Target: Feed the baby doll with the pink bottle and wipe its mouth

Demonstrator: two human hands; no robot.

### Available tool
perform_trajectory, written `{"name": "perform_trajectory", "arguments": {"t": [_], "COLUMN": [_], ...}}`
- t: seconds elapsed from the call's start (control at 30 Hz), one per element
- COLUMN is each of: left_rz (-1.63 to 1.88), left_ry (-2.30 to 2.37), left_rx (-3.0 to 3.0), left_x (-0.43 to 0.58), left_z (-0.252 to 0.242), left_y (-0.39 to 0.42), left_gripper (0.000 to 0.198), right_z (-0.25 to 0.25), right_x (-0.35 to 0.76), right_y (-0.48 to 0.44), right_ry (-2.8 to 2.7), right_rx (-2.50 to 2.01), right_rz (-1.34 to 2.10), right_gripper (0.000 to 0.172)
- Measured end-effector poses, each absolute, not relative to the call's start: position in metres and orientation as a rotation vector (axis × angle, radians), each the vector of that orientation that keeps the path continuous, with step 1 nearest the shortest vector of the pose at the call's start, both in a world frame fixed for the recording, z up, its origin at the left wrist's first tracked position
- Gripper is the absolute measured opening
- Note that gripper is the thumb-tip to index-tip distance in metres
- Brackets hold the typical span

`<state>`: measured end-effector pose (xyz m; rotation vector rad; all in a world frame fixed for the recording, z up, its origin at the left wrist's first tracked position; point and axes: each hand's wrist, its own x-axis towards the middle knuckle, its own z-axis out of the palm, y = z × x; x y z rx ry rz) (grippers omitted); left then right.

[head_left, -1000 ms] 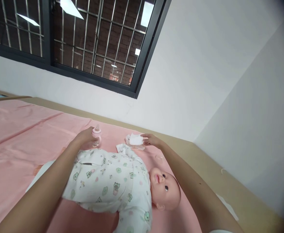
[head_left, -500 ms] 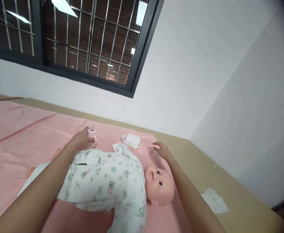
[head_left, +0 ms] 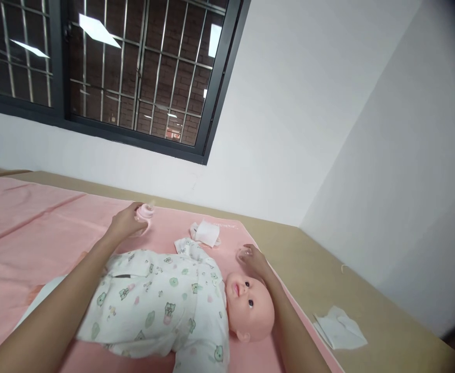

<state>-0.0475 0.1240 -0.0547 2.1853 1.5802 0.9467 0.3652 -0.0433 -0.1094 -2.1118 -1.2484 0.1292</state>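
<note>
A small baby bottle (head_left: 145, 211) with a pink collar and clear teat is gripped in my left hand (head_left: 128, 221), tilted to the right beyond the doll's body. My right hand (head_left: 254, 259) has its fingers closed around a clear bottle cap (head_left: 245, 253), just past the doll's head. Between my forearms a baby doll (head_left: 251, 308) lies on its back, head to the right. It wears a white wrap top (head_left: 161, 295) printed with green bears. Beneath it spreads a pink sheet (head_left: 25, 223).
A white folded cloth (head_left: 207, 233) lies near the doll's far sleeve. White tissue (head_left: 340, 329) rests on the tan surface (head_left: 309, 274) at the right. A white wall (head_left: 274, 129) with a barred, dark-framed window (head_left: 134, 67) stands behind.
My left hand has closed on the bottle and tipped it, its teat now pointing right. My right hand has come down from above the clear cap and taken hold of it. The view has shifted slightly.
</note>
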Motion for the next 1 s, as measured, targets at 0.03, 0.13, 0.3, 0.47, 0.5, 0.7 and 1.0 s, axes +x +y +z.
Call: {"name": "perform_trajectory", "arguments": {"t": [0.03,0.13,0.3,0.47,0.5,0.7,1.0], "left_rz": [0.990,1.162,1.121,0.843,0.838,0.838,0.804], "left_ry": [1.550,1.311,0.913,0.711,0.664,0.445,0.367], "left_rx": [2.201,2.283,2.510,2.749,2.769,2.753,2.630], "left_x": [-0.044,-0.032,-0.014,-0.006,-0.005,-0.007,-0.013], "left_z": [-0.048,-0.029,-0.011,-0.001,0.001,0.004,0.010], "left_y": [0.117,0.093,0.048,0.011,0.008,0.003,-0.004], "left_gripper": [0.057,0.060,0.069,0.073,0.073,0.066,0.069], "right_z": [-0.103,-0.076,-0.016,0.018,0.020,0.013,0.010], "right_x": [0.364,0.350,0.293,0.225,0.214,0.180,0.169], "right_y": [-0.046,-0.054,-0.077,-0.111,-0.116,-0.124,-0.125], "right_ry": [-1.241,-1.259,-1.311,-1.459,-1.499,-1.627,-1.662], "right_rx": [-2.076,-1.878,-1.460,-1.152,-1.129,-1.164,-1.138], "right_rz": [0.180,0.289,0.419,0.488,0.498,0.429,0.418], "right_gripper": [0.044,0.045,0.049,0.043,0.042,0.039,0.039]}}
